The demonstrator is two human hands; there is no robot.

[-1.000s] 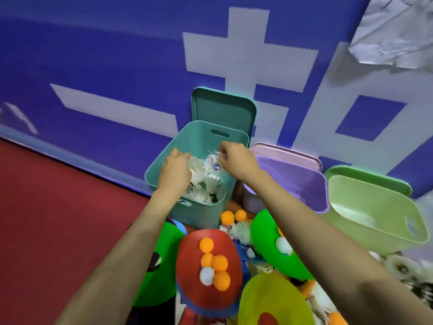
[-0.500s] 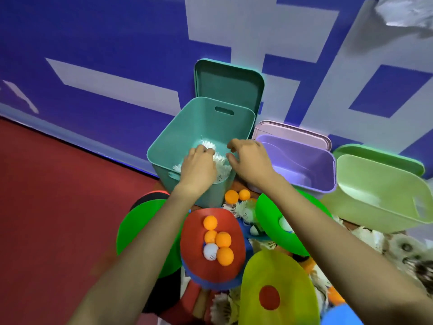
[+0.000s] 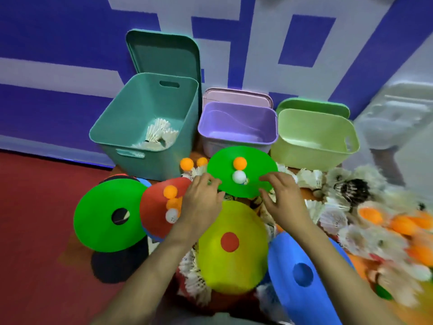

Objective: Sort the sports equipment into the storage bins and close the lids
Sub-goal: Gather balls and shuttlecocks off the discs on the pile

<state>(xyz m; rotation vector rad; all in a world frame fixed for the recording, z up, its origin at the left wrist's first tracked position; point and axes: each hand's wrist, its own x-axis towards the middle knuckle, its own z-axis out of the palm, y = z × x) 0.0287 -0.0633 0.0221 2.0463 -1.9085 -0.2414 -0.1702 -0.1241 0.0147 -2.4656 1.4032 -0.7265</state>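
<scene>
Between the left hand (image 3: 201, 202) and the right hand (image 3: 284, 200) I saw a bright green flat plastic disc cone (image 3: 255, 165), with an orange table tennis ball (image 3: 240, 163) and a white table tennis ball (image 3: 239, 177) lying on it just past the fingertips. Both hands had their fingers bent at the disc's near rim, fingers over the top and thumbs at the edge; I could not tell from my feed whether either one actually pinched it. Beyond the left hand stood a tall teal plastic bin (image 3: 145, 106), its teal lid (image 3: 164, 55) propped upright behind it and a heap of white feather shuttlecocks (image 3: 159, 134) in its bottom. Straight past both hands was a lilac plastic bin (image 3: 236, 113), and beyond the right hand a pale green plastic bin (image 3: 314, 127), both uncovered. Beside the left wrist, on its outer side, lay a red plastic disc (image 3: 157, 207) carrying orange and white balls, and farther out a second green disc with a centre hole (image 3: 100, 221). Between the forearms lay a yellow-green disc (image 3: 234, 266), and against the right forearm a blue disc (image 3: 285, 299). Out past the right hand sprawled a blurred pile of loose shuttlecocks and orange balls (image 3: 332, 216).
</scene>
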